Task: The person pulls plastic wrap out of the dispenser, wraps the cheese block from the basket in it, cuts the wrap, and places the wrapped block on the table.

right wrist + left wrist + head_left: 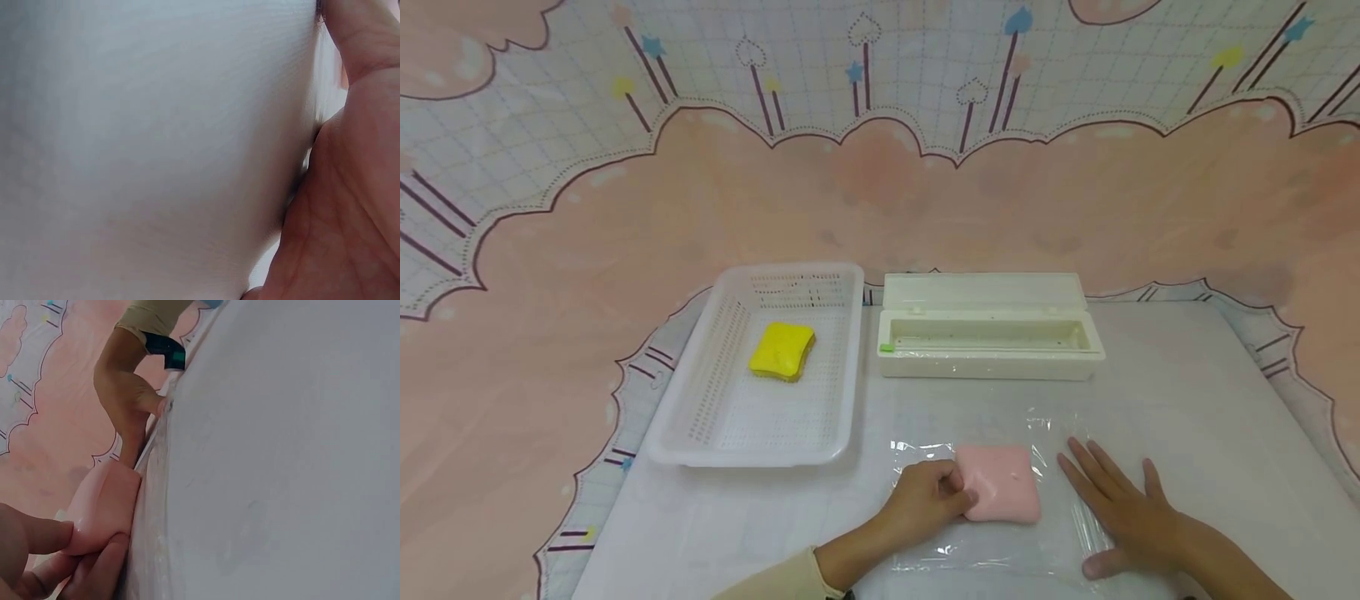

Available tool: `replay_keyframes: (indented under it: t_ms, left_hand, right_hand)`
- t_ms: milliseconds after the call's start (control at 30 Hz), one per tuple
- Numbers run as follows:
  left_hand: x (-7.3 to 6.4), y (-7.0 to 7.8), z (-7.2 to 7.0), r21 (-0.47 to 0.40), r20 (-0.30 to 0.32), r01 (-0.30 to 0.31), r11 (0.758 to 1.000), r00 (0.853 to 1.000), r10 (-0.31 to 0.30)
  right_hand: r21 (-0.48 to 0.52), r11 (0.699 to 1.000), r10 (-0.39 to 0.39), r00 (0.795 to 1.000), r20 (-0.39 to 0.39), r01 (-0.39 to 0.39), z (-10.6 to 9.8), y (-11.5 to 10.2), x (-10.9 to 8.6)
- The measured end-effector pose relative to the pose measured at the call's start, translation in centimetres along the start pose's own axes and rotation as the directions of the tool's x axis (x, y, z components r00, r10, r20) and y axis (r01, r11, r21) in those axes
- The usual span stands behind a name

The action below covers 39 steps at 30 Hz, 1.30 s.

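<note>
A smooth pink cushion-shaped block (pixel 1000 485) lies on a sheet of clear cling film (pixel 940 550) spread over the white table. My left hand (pixel 925 500) pinches the block's left edge; in the left wrist view the thumb (pixel 53 536) is on one face and curled fingers (pixel 103 569) on the other. To the right of the block, my right hand (pixel 1135 517) lies with fingers spread and straight, pressing on the film's right part, which is wrinkled near the thumb. The right wrist view shows the palm (pixel 344 200) close against the white surface.
A white perforated basket (pixel 688 450) stands at the left, with a yellow cushion-shaped block (pixel 782 350) inside. Behind the film is a cream cling film box (pixel 985 367), lid raised, with a green slider (pixel 887 347) at its front left. A patterned cloth (pixel 880 200) hangs behind the table.
</note>
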<state>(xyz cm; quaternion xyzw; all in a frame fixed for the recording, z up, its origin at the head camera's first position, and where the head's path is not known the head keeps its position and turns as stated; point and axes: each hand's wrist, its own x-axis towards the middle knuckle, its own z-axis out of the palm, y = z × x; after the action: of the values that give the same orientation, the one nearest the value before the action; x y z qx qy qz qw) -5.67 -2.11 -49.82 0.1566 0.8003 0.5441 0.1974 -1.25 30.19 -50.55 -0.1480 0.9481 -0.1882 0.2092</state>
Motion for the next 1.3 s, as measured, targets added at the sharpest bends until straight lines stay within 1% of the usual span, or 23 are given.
replay_keyframes:
  t_ms: [100,167,233,367,433,600,667,700,733,800,833,900,933,967,1033,1067,1100,1133,1167,1200,1233,1267,1300]
  left_hand:
    - [0.1,0.1,-0.2,0.020,-0.002,0.004,1.000,1.000,-0.004]
    - [0.2,0.1,-0.3,0.001,0.017,0.020,1.000,1.000,-0.020]
    - [0.4,0.2,-0.5,-0.003,0.042,0.040,0.999,0.998,-0.040]
    - [0.6,0.2,-0.6,0.044,0.089,0.072,0.996,0.993,-0.076]
    - [0.6,0.1,-0.6,0.052,0.107,0.085,0.995,0.990,-0.090]
    - [0.6,0.1,-0.5,0.020,0.132,0.106,0.994,0.985,-0.108]
    - [0.6,0.0,-0.4,0.011,0.135,0.108,0.994,0.985,-0.108]
    - [0.6,0.0,-0.4,0.012,0.135,0.107,0.994,0.985,-0.107]
    - [0.7,-0.1,-0.3,0.010,0.136,0.107,0.994,0.985,-0.107]
    - [0.7,-0.2,-0.3,0.020,0.133,0.104,0.994,0.985,-0.105]
    - [0.7,-0.2,-0.3,0.032,0.130,0.099,0.995,0.986,-0.102]
    - [0.4,-0.3,-0.4,0.052,0.122,0.094,0.994,0.988,-0.099]
    - [0.2,-0.3,-0.5,0.061,0.118,0.092,0.994,0.988,-0.099]
    - [-0.1,-0.3,-0.7,0.083,0.113,0.083,0.993,0.989,-0.092]
    - [-0.8,-0.2,-1.2,0.151,0.109,0.034,0.988,0.993,-0.051]
    - [-1.3,-0.1,-1.6,0.201,0.115,0.002,0.980,0.993,-0.026]
    - [-1.7,0.0,-2.0,0.277,0.129,-0.043,0.960,0.992,0.007]
    - [-2.1,0.2,-2.5,0.364,0.151,-0.091,0.927,0.988,0.038]
    - [-2.5,0.3,-2.9,0.451,0.179,-0.141,0.881,0.982,0.066]
    - [-2.8,0.4,-3.4,0.520,0.213,-0.186,0.834,0.973,0.085]
    - [-3.2,0.5,-3.9,0.579,0.254,-0.230,0.782,0.963,0.095]
    - [-3.4,0.4,-4.4,0.620,0.295,-0.278,0.733,0.949,0.110]
    - [-3.7,0.3,-4.9,0.647,0.335,-0.321,0.692,0.935,0.120]
  right_hand:
    - [0.016,1.000,0.015,1.000,0.015,-0.015,-0.3,-0.1,0.2]
    - [0.004,1.000,0.019,1.000,0.016,-0.019,-0.5,-0.2,0.3]
    - [-0.019,1.000,0.013,1.000,0.000,-0.013,-0.6,-0.2,0.3]
    - [-0.066,0.998,-0.002,1.000,-0.030,0.000,-0.8,-0.1,0.1]
    - [-0.061,0.998,-0.012,0.999,-0.051,0.009,-0.7,0.2,-0.2]
    - [-0.011,1.000,0.002,0.998,-0.064,-0.003,-0.7,0.8,-0.8]
    - [-0.011,1.000,0.003,0.998,-0.058,-0.004,-0.8,1.1,-1.1]
    - [-0.033,0.999,-0.020,0.997,-0.071,0.017,-0.8,1.3,-1.3]
    - [-0.073,0.996,-0.055,0.994,-0.100,0.048,-0.8,1.5,-1.5]
    - [-0.171,0.977,-0.157,0.972,-0.176,0.127,-0.9,1.8,-1.9]
    - [-0.221,0.962,-0.210,0.952,-0.222,0.160,-1.0,1.9,-2.1]
    - [-0.299,0.934,-0.288,0.906,-0.311,0.194,-1.2,1.9,-2.4]
    - [-0.298,0.936,-0.284,0.901,-0.329,0.186,-1.4,1.7,-2.6]
    - [-0.270,0.946,-0.268,0.903,-0.337,0.179,-1.5,1.4,-2.7]
    - [-0.174,0.975,-0.187,0.941,-0.282,0.141,-1.7,0.9,-3.0]
    - [-0.133,0.985,-0.135,0.965,-0.225,0.107,-1.7,0.5,-3.0]
    - [-0.098,0.992,-0.090,0.983,-0.162,0.075,-1.6,0.2,-3.0]
    - [-0.066,0.997,-0.044,0.994,-0.096,0.037,-1.5,-0.1,-3.1]
    - [-0.053,0.998,-0.050,0.997,-0.063,0.046,-1.2,-0.3,-3.1]
    - [-0.036,0.999,-0.035,0.999,-0.008,0.035,-1.0,-0.5,-3.2]
    - [-0.020,0.999,-0.044,0.999,0.015,0.044,-0.8,-0.7,-3.3]
    - [-0.019,0.995,-0.095,0.995,0.016,0.095,-0.5,-0.8,-3.3]
    - [-0.018,0.986,-0.167,0.986,-0.018,0.166,-0.2,-0.7,-3.3]
